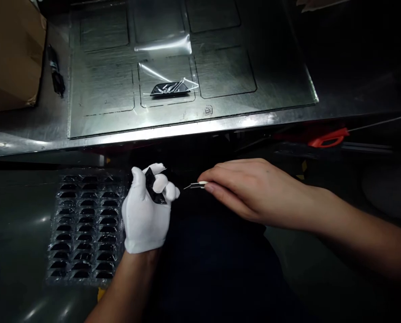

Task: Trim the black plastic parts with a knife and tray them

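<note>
My left hand (pixel 147 211), in a white glove, is closed around a small black part (pixel 152 185) held between thumb and fingers. My bare right hand (pixel 241 190) pinches a thin white-handled tool with a metal tip (pixel 195 185), pointing left toward the black part; a small gap separates the tip from the part. Both hands hover below the metal table's front edge, just right of a clear blister tray (pixel 85 226) filled with several rows of similar black parts.
A metal plate (pixel 281 89) with rectangular outlines lies on the table, carrying a clear plastic bag with a black part (pixel 169 88) and another clear film (pixel 163 45). A cardboard box (pixel 11 54) stands far left, an orange-handled tool (pixel 328 139) at right.
</note>
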Demonstrator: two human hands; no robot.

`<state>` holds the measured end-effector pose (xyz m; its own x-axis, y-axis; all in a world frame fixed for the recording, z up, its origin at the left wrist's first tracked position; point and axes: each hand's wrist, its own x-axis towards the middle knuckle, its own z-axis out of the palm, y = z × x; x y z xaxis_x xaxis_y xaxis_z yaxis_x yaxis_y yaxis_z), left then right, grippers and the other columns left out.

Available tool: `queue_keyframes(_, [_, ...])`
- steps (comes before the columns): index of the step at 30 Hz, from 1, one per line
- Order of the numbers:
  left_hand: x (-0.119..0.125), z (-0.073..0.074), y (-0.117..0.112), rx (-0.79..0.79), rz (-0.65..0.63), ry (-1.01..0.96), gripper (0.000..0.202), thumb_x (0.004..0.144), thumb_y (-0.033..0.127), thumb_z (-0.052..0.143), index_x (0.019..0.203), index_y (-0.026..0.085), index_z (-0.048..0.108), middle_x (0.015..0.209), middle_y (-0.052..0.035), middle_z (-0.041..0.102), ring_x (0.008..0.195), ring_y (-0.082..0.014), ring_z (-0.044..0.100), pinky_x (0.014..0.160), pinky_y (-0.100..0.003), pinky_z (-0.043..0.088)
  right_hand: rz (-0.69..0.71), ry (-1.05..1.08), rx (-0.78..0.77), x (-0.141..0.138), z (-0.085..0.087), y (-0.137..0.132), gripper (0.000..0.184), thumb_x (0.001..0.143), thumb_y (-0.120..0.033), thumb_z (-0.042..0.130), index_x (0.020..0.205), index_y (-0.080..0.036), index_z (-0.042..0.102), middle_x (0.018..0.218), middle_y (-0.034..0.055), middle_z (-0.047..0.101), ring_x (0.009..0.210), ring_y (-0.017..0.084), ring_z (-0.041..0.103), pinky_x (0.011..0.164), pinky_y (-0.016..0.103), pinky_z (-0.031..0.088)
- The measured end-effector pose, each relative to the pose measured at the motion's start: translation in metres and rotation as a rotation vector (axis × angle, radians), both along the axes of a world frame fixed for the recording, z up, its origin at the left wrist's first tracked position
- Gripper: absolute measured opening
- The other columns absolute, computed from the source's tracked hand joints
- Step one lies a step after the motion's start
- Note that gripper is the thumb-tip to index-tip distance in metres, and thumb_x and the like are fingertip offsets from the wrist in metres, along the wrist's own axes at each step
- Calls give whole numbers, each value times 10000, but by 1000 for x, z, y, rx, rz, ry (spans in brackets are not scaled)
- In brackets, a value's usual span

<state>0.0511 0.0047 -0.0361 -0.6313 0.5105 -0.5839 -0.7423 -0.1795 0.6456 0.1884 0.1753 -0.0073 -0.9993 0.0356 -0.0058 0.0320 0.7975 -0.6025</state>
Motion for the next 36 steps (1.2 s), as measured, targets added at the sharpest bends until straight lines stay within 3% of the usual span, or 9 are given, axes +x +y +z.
queue_keyframes(3, [3, -1, 4, 19, 121, -11, 379, 1043, 501, 529, 947, 158, 658, 630, 33, 437, 909, -233, 707, 935, -420, 604, 32, -40, 24, -5, 0, -10, 284, 1064, -297, 472, 1182, -162, 693, 1000, 90, 759, 857, 198, 704, 776, 317, 521])
queue_keyframes(5, [4, -1, 5, 36, 139, 13, 365, 1035, 504, 548, 983, 159, 657, 620, 26, 459, 1113, -311, 699, 1047, -530, 558, 32, -51, 43, -9, 0, -16, 282, 1062, -307, 477, 1156, -160, 698, 985, 95, 760, 854, 204, 707, 763, 311, 511])
queue_keyframes(7, [5, 1, 6, 50, 147, 49, 360, 1025, 503, 573, 1012, 156, 666, 608, 30, 455, 1161, -331, 688, 1080, -561, 535, 31, -67, 60, -13, 0, -21, 278, 1061, -313, 479, 1127, -161, 702, 974, 100, 762, 853, 205, 709, 753, 303, 501])
queue_keyframes(18, [10, 6, 6, 66, 184, 88, 348, 1003, 504, 617, 1009, 169, 710, 616, 31, 445, 1101, -280, 701, 1102, -519, 538, 98, -183, 133, -30, 1, -36, 284, 1077, -280, 411, 1002, -171, 662, 923, 55, 733, 821, 210, 696, 735, 328, 464])
queue_keyframes(25, [12, 6, 7, 70, 150, 129, 350, 1006, 519, 594, 1008, 197, 730, 705, 5, 549, 996, -222, 692, 1100, -518, 538, 111, -183, 152, -29, -3, -35, 235, 1061, -237, 443, 1011, -169, 662, 924, 56, 734, 811, 200, 682, 698, 320, 437])
queue_keyframes(36, [14, 7, 10, 84, 155, 140, 347, 1018, 487, 583, 1030, 184, 751, 644, 44, 409, 849, -153, 639, 1136, -480, 505, 122, -182, 195, -25, -5, -37, 191, 1038, -197, 471, 1012, -182, 660, 888, 38, 714, 767, 205, 667, 636, 317, 406])
